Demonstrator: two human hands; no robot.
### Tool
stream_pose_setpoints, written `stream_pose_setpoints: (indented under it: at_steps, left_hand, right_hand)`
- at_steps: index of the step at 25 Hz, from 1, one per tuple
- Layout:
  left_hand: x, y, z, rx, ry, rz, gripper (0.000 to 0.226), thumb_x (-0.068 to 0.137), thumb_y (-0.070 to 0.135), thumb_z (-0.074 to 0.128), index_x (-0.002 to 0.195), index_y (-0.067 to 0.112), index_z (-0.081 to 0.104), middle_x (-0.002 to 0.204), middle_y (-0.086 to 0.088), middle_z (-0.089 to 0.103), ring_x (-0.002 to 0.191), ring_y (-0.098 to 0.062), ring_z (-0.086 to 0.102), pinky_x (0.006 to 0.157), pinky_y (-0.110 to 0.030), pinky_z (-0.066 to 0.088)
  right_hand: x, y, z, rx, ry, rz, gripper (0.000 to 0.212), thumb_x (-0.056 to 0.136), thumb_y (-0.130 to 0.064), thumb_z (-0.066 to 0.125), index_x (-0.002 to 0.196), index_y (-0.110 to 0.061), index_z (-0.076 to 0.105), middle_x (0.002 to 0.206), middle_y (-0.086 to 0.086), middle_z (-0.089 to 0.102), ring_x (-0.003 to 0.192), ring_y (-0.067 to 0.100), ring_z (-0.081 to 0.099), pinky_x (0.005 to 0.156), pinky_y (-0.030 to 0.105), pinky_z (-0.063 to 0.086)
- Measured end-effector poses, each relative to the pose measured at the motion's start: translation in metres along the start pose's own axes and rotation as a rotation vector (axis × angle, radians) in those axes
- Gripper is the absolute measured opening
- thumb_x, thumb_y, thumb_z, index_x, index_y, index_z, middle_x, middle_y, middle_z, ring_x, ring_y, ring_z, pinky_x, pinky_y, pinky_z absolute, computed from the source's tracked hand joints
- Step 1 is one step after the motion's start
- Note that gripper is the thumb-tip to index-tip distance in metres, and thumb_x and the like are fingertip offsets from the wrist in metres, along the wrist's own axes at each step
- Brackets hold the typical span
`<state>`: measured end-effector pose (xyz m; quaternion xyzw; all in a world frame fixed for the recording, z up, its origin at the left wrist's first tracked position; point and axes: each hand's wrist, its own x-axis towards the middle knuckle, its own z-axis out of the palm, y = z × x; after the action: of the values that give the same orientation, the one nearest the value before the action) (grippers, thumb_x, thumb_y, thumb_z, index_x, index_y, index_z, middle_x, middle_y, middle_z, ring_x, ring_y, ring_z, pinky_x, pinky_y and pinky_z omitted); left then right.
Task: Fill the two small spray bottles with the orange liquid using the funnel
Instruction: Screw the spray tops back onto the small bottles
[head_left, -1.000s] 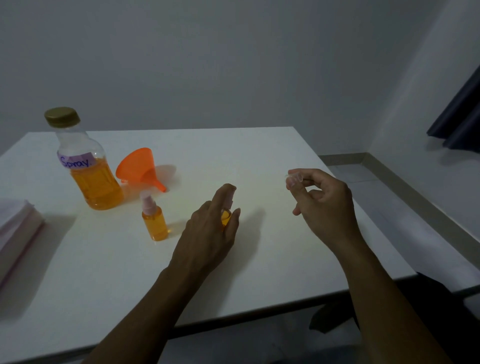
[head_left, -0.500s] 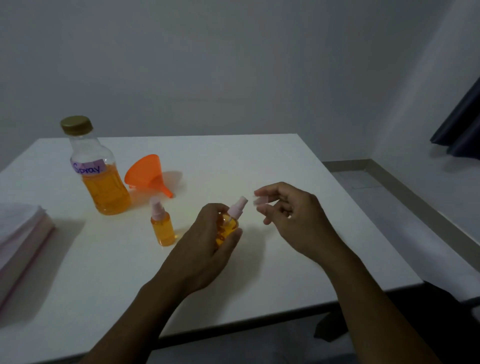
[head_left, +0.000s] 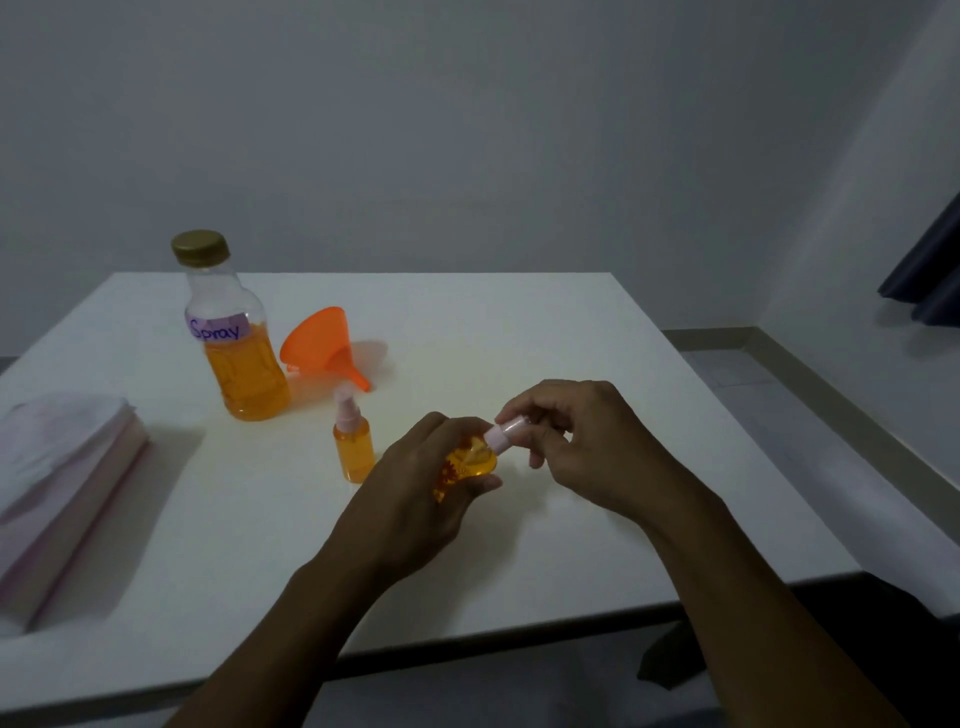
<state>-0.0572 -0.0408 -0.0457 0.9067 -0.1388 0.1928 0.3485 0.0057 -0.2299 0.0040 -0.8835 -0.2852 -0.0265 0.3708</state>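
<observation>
Task looks nearly finished. The left hand (head_left: 415, 499) grips a small clear plastic spray bottle (head_left: 470, 460) holding orange liquid. The bottle is tilted, over the middle of the white desk (head_left: 519, 338), and the left fingers (head_left: 441, 426) curl round its body. Can't tell if its base touches the desk. The right hand (head_left: 587, 447) pinches the pink spray cap (head_left: 501, 434) at that bottle's neck between thumb and fingers (head_left: 524, 410). Can't tell if the cap is fully seated. My read: this is the closing step on this bottle.

A second small spray bottle with pink pump top (head_left: 354, 447) stands upright on the desk just left of the left hand. It is closed and filled with orange most of the way up.

A large clear plastic bottle with gold lid and purple "Spray" label (head_left: 236, 338) stands back left, capped, about half full of orange liquid. An orange plastic funnel (head_left: 324, 348) lies on its side just beside it, in neither small bottle. So pouring seems over. What's left is seating the cap and setting the held bottle down.

Around: a stack of pale papers (head_left: 57, 478) at the left desk edge, well apart, and a dark curtain (head_left: 930, 270) far right. Nothing blocks the hands. The only risk I see is that the standing bottle sits near the left hand and could get knocked.
</observation>
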Motion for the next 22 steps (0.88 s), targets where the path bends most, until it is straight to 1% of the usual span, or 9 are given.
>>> stream_pose_setpoints:
  at_steps: [4, 6, 8, 10, 12, 15, 17, 20, 22]
  left_hand:
    - [-0.005, 0.0, -0.009, 0.003, 0.018, 0.009, 0.045, 0.082, 0.048, 0.063, 0.122, 0.031, 0.052, 0.108, 0.012, 0.058, 0.09, -0.007, 0.056, 0.074, -0.021, 0.048]
    - [-0.006, 0.006, -0.022, 0.004, 0.061, 0.0, 0.044, 0.082, 0.051, 0.064, 0.12, 0.033, 0.052, 0.105, 0.015, 0.057, 0.091, -0.004, 0.056, 0.074, -0.02, 0.047]
    - [-0.009, 0.015, -0.042, -0.017, 0.135, -0.041, 0.044, 0.081, 0.056, 0.062, 0.117, 0.034, 0.052, 0.102, 0.019, 0.057, 0.089, -0.002, 0.057, 0.07, -0.016, 0.046]
    - [-0.016, 0.015, -0.066, -0.038, 0.247, -0.103, 0.046, 0.08, 0.058, 0.06, 0.118, 0.033, 0.053, 0.101, 0.018, 0.059, 0.086, -0.001, 0.061, 0.065, -0.014, 0.049]
    - [-0.024, 0.004, -0.089, -0.037, 0.337, -0.173, 0.043, 0.082, 0.056, 0.063, 0.117, 0.032, 0.053, 0.098, 0.018, 0.061, 0.085, 0.001, 0.062, 0.064, -0.015, 0.05]
    - [-0.032, -0.023, -0.112, 0.013, 0.417, -0.333, 0.042, 0.081, 0.049, 0.064, 0.117, 0.03, 0.051, 0.095, 0.019, 0.059, 0.083, -0.001, 0.06, 0.062, -0.015, 0.044]
    - [-0.035, -0.044, -0.117, 0.024, 0.449, -0.457, 0.048, 0.082, 0.044, 0.067, 0.122, 0.022, 0.052, 0.102, 0.01, 0.059, 0.084, -0.006, 0.059, 0.061, -0.014, 0.042]
    - [-0.039, -0.069, -0.117, 0.015, 0.456, -0.564, 0.054, 0.081, 0.041, 0.071, 0.126, 0.018, 0.051, 0.111, 0.004, 0.06, 0.087, -0.008, 0.058, 0.06, -0.012, 0.04]
    - [-0.037, -0.083, -0.117, 0.006, 0.476, -0.603, 0.056, 0.08, 0.04, 0.072, 0.127, 0.018, 0.05, 0.12, 0.0, 0.061, 0.093, -0.011, 0.057, 0.061, -0.012, 0.041]
  right_hand:
    - [0.002, -0.009, 0.001, 0.001, -0.043, 0.017, 0.017, 0.093, -0.018, 0.069, 0.108, -0.017, 0.076, 0.085, -0.015, 0.068, 0.067, 0.0, 0.063, 0.073, 0.018, 0.057]
    - [0.003, -0.017, 0.0, 0.225, -0.046, 0.031, 0.024, 0.093, -0.016, 0.069, 0.116, -0.017, 0.073, 0.083, -0.009, 0.071, 0.069, 0.007, 0.068, 0.073, 0.025, 0.06]
    - [0.004, -0.024, -0.003, 0.52, -0.064, 0.048, 0.042, 0.089, -0.018, 0.071, 0.13, -0.019, 0.064, 0.091, 0.005, 0.074, 0.075, 0.016, 0.07, 0.072, 0.027, 0.059]
    - [0.007, -0.025, -0.001, 0.634, -0.06, 0.085, 0.049, 0.087, -0.016, 0.072, 0.134, -0.02, 0.059, 0.097, 0.01, 0.073, 0.076, 0.016, 0.069, 0.068, 0.026, 0.056]
    - [0.012, -0.023, 0.013, 0.556, -0.038, 0.136, 0.039, 0.091, -0.011, 0.071, 0.128, -0.021, 0.063, 0.094, 0.009, 0.073, 0.073, 0.014, 0.068, 0.067, 0.024, 0.051]
    - [0.018, -0.024, 0.045, 0.383, -0.04, 0.166, 0.029, 0.092, -0.014, 0.068, 0.118, -0.026, 0.069, 0.089, 0.001, 0.073, 0.073, 0.011, 0.068, 0.069, 0.025, 0.055]
    - [0.024, -0.031, 0.067, 0.292, -0.04, 0.142, 0.031, 0.091, -0.022, 0.069, 0.121, -0.03, 0.067, 0.095, -0.007, 0.071, 0.078, 0.007, 0.067, 0.068, 0.022, 0.053]
    - [0.036, -0.047, 0.093, 0.166, -0.019, 0.094, 0.043, 0.09, -0.041, 0.069, 0.131, -0.033, 0.057, 0.113, -0.013, 0.064, 0.09, 0.004, 0.064, 0.067, 0.013, 0.049]
    - [0.043, -0.055, 0.107, 0.129, 0.007, 0.066, 0.05, 0.089, -0.054, 0.065, 0.133, -0.033, 0.054, 0.117, -0.013, 0.061, 0.093, 0.005, 0.063, 0.068, 0.016, 0.051]
